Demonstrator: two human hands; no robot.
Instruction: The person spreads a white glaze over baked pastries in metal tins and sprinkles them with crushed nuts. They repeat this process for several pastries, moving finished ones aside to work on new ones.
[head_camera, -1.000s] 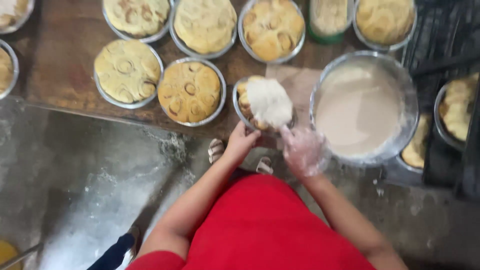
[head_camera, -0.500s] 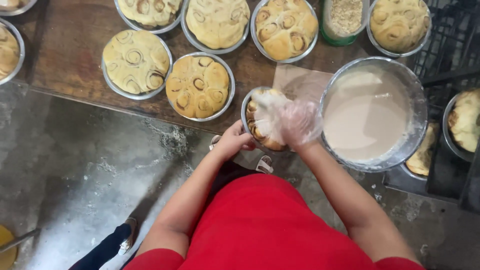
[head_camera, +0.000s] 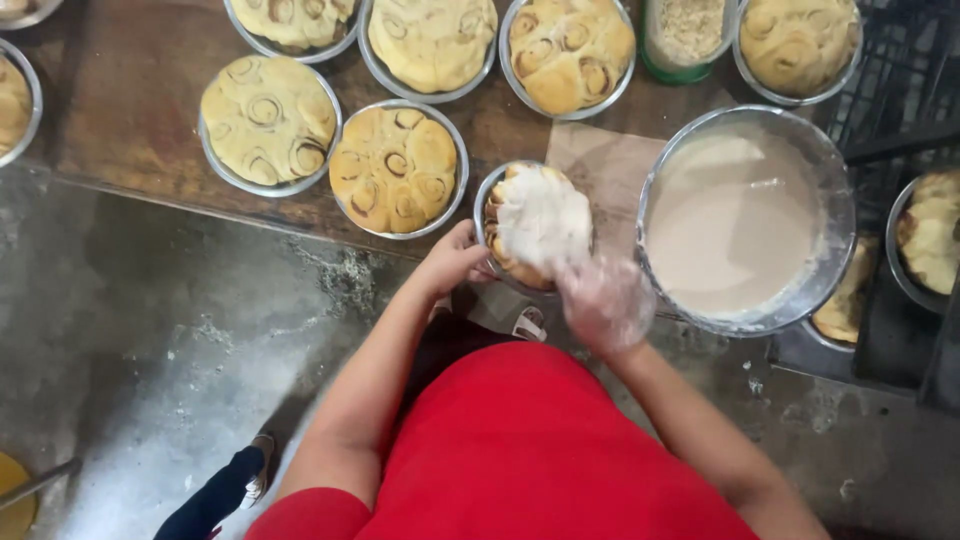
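Two hands: left fingers (head_camera: 462, 252) grip the iced pan (head_camera: 535, 228); gloved right fingers (head_camera: 600, 295), seemingly spread, beside the icing bowl (head_camera: 745, 220).

white-iced rolls (head_camera: 540, 222), spiral-patterned golden buns (head_camera: 395, 168)

Lighting even and moderately bright, diffuse; shadows soft. Mild glare on the metal bowl (head_camera: 745, 220) rim. Right hand (head_camera: 605, 300) motion-blurred. Overall definition soft, corners darker.

Rest items: wooden table (head_camera: 120, 120) w/ round pans of unglazed rolls (head_camera: 395, 168), up-left of left hand. Green container of crumbs (head_camera: 685, 35) beyond right hand. Dark crate (head_camera: 900, 90) far right. Concrete floor (head_camera: 150, 350) below-left.
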